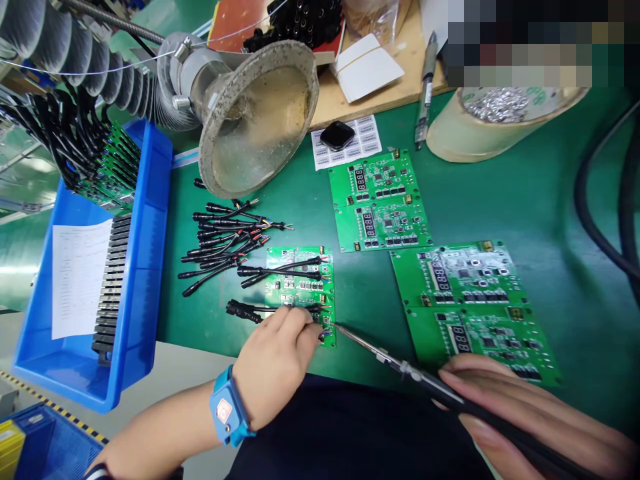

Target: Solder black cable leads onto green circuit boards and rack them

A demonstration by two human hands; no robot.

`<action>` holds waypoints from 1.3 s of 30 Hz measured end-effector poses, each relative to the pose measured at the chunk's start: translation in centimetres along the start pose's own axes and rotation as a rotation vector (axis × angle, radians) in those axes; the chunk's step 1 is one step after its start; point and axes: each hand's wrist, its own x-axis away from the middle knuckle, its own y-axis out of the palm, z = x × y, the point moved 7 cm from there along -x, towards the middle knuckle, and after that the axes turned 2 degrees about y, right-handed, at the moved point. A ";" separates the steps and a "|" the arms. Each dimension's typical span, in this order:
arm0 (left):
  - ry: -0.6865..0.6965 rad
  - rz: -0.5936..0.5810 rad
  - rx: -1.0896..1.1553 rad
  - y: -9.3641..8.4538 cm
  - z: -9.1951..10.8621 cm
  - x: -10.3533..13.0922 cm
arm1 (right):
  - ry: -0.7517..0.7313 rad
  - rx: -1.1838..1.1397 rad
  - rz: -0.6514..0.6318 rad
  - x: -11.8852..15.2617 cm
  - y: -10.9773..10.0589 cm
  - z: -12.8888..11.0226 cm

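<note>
My left hand (280, 353), with a blue wrist strap (231, 407) on its wrist, is closed in a pinch on a black cable (245, 310) at the lower edge of a green circuit board (295, 257). Coloured wire ends from the cable touch the board's right side. My right hand (515, 413) grips a soldering iron (425, 380) like a pen. Its tip meets the board's right edge, close to my left fingertips. More black cables (283, 270) lie across the upper part of the same board. My fingers hide part of the lower board.
Loose black cables (225, 233) lie to the left. Circuit boards (383, 200) and further boards (470, 280) sit to the right. A fume extraction hood (260, 127) leans over the mat. A blue bin (135, 333) holds boards; a container of silvery wire (465, 133) stands at the back.
</note>
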 end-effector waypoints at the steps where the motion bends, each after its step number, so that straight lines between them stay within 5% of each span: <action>1: -0.021 -0.002 0.009 0.0 -0.1 0.0 | -0.022 0.005 -0.006 0.0 0.0 -0.2; 15: 0.134 -0.139 -0.244 -0.7 1.6 -1.4 | -0.096 0.063 -0.066 0.3 0.4 -0.3; 39: 0.153 0.053 -0.157 -0.8 1.2 -0.7 | -0.087 0.005 -0.057 0.2 0.4 -0.6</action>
